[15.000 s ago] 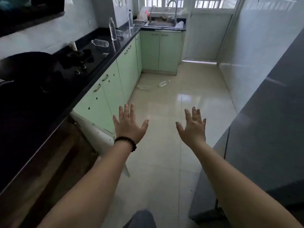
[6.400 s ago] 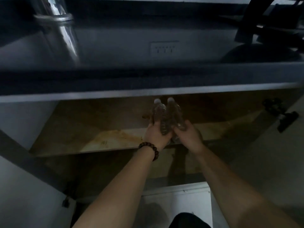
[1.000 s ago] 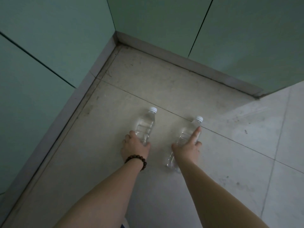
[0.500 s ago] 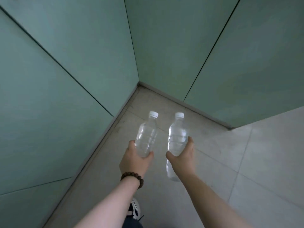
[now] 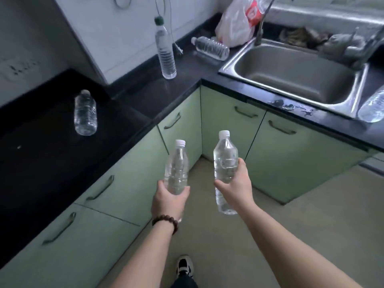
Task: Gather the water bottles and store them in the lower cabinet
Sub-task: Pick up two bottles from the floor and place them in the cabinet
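head view: person standing at the counter corner, a clear bottle in each hand, both held upright over the floor
left hand (image 5: pixel 169 201): fingers wrapped round the base of the left bottle (image 5: pixel 176 167), white cap up
right hand (image 5: pixel 234 187): clamped round the middle of the right bottle (image 5: pixel 226 161), its bottom sticking out below the palm
just changed: half a second ago both bottles were already lifted, with only green doors and floor in view; now the view has risen to take in the counter and sink, so the person has straightened up
vs 1 s ago: both bottles lay on the floor tiles under the hands; now both are off the floor and carried
meaning: floor pair collected; judged next is carrying them to the lower cabinet, which is not in view here
still to gather: lying bottle (image 5: pixel 85 113) on the dark counter at left; tall bottle (image 5: pixel 165 48) with a green cap upright by the wall; another bottle (image 5: pixel 211 47) on its side near the plastic bag (image 5: pixel 236 21); one bottle (image 5: pixel 372 107) cut off by the frame at the right of the sink (image 5: pixel 295 68), probably lying on the rim
doors: green doors (image 5: pixel 226 121) under the counter all closed
progress: judged under halfway, four bottles in sight not yet picked up
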Demonstrator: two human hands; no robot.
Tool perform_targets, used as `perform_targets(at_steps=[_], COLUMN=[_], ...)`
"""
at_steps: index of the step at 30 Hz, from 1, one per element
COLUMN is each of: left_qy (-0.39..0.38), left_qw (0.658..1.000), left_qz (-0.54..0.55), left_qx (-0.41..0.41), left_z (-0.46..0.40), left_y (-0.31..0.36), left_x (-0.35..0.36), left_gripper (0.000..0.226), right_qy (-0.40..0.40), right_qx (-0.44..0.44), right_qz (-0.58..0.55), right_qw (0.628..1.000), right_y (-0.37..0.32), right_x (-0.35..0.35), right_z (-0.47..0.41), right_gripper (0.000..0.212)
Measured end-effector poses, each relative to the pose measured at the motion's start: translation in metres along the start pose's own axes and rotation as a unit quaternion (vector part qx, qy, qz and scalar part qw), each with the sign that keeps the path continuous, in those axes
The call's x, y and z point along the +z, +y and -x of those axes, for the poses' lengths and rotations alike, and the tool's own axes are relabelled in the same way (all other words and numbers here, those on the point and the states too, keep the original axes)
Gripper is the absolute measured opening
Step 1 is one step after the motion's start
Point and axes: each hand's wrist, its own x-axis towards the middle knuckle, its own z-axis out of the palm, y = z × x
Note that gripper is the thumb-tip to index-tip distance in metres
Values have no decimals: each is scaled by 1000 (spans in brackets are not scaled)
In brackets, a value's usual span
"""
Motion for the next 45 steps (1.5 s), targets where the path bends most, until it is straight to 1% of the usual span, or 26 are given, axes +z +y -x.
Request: perform_targets(at_steps=[3,6,9,14,16,20,23,26,29,31,35,39,45], left_qy=[38,77,113,192,229,293,336,383,413,431,465,492,555], left_qw=[999,996,990,967,952,918,889,857,829,808,776,748,660], left_qz=[20,41,61,103,117,147,168,180,201,217,231,228,272], left_qx=[-10,-27,-61,-135,-163,-223,-264,-293,-320,-338,-357,-382,-427], left_z=[34,68,102,150,169,208,241,278,317,346,415,502,639], left_y=[3,-3,-18,-58,-78,-121,-156,-188,-221,-244,-297,-358,-451], left_x=[-36,-65,-88,-129,-147,-180,-202,-223,-243,-256,-283,-313,-352], left_gripper=[48,47,46,45,46,50,46,43,40,40,41,43,41], right_qy=[-26,-65,-104,-185,-225,-303,-351,-390,-422,-442,-482,-522,-605], right_qx=[-33,-67,-97,-142,-158,-162,-176,-190,-212,-226,-260,-278,-308], right_qz=[1,5,20,40,51,48,49,57,67,70,82,89,105], right_qw=[999,996,990,972,960,938,919,899,879,865,833,802,727], right_y=[-25,-37,-47,-61,-66,-74,-77,-78,-78,-77,-65,-44,1], right_x=[-13,-17,-15,7,22,56,78,97,114,124,145,162,182], right_z=[34,66,95,144,167,216,256,298,344,380,467,569,726], right_gripper=[79,80,83,75,77,80,68,65,58,57,66,69,67])
